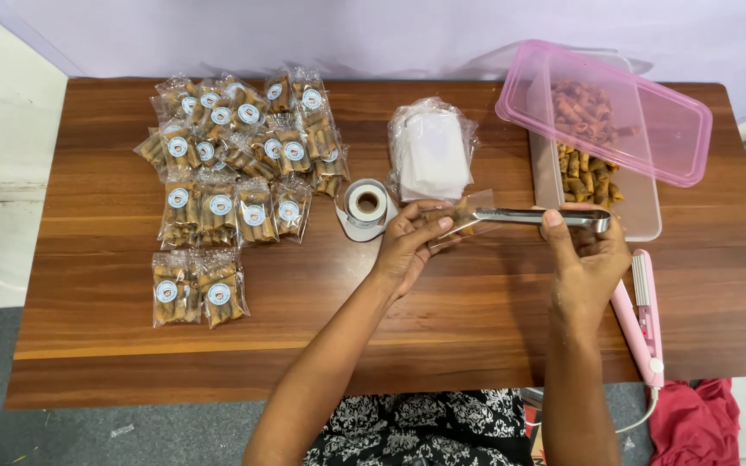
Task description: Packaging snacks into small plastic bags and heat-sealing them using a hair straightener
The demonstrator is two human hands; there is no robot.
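My left hand [407, 242] holds a small clear plastic bag [470, 213] open above the wooden table [304, 328]. My right hand [587, 255] grips metal tongs [546, 217] whose tips reach into the bag's mouth with a brown rolled snack. Just beyond the right hand stands a clear container [641, 216] of brown rolled snacks [587, 177], with its pink lid [649, 129] leaning across it.
Several sealed snack packets [235, 173] with round stickers lie at the left. A roll of stickers [366, 204] and a stack of empty bags [432, 151] sit in the middle. A pink heat sealer [641, 319] lies at the right edge, beside a red cloth [692, 423].
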